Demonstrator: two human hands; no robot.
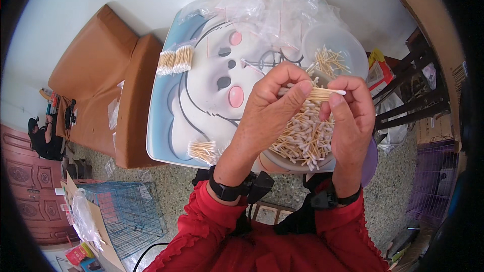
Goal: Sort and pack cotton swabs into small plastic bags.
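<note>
Over a beige bowl [276, 160] heaped with loose cotton swabs [305, 133], my two hands meet. My left hand [276, 103] is closed, its thumb and fingers pinching a small bunch of cotton swabs [317, 93]. The swabs lie sideways, white tips toward the right. My right hand [355, 121] pinches that end between thumb and fingertips; one white tip sticks out past it. Behind the hands, a translucent bowl [348, 40] holds more loose swabs. Two bagged bundles of swabs [175, 60] lie at the table's left, and a small pile [202, 151] lies near its front edge.
The light blue table [164, 116] bears a cartoon face. Clear plastic bags [282, 12] lie along its back. A brown sofa [96, 85] stands left, a blue wire cage [123, 216] lower left, dark wooden bars [413, 95] right. A person in black [44, 138] is far left.
</note>
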